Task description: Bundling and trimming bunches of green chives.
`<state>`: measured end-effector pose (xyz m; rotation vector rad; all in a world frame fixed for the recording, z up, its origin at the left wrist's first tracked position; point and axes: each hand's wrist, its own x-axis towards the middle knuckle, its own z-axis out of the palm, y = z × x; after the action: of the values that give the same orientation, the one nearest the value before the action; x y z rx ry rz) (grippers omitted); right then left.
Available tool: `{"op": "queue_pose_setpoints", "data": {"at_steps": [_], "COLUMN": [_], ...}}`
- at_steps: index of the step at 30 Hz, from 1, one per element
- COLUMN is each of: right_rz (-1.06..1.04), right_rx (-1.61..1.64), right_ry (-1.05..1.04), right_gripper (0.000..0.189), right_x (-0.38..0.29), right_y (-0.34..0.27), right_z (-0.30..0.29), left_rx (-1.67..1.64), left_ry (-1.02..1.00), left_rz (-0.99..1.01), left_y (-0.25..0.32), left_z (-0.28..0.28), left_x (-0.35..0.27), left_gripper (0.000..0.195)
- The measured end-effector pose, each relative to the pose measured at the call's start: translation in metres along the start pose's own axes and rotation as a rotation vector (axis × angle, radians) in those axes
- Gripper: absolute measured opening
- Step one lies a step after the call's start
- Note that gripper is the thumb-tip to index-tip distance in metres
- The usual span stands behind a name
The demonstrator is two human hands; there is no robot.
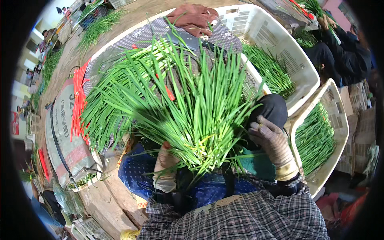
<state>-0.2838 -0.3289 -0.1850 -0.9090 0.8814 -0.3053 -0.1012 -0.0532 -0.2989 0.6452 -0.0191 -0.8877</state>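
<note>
A loose, fanned bunch of green garlic chives lies across my lap, its pale and yellowed stem ends towards me. My left hand, in a light glove, grips the bunch from the left near its base. The fingers beneath the leaves are hidden. To the right of the bunch, beside my dark-clothed knee, my gloved right hand is raised with its fingers bent together. Whether something small is pinched there cannot be told. Another pile of chives rests on the patterned mat beyond my left hand.
Behind the chives lie a broad knife blade and a brown cloth. Red strips hang at the mat's left, over a woven sack. White plastic crates with chives stand right. A co-worker sits at upper right.
</note>
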Motion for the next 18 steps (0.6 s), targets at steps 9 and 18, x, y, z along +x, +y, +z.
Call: {"op": "queue_pose_setpoints", "data": {"at_steps": [9, 18], "right_rz": [-0.224, 0.003], "right_rx": [-0.644, -0.541], "right_ry": [0.209, -0.122], "right_gripper": [0.110, 0.070], "right_x": [0.084, 0.164], "right_y": [0.043, 0.032], "right_z": [0.032, 0.032], "left_rx": [0.200, 0.725], "left_ry": [0.018, 0.177], "left_rz": [0.048, -0.116], "left_y": [0.005, 0.010], "left_z": [-0.027, -0.027], "left_x": [0.020, 0.055], "left_gripper": [0.077, 0.064]}}
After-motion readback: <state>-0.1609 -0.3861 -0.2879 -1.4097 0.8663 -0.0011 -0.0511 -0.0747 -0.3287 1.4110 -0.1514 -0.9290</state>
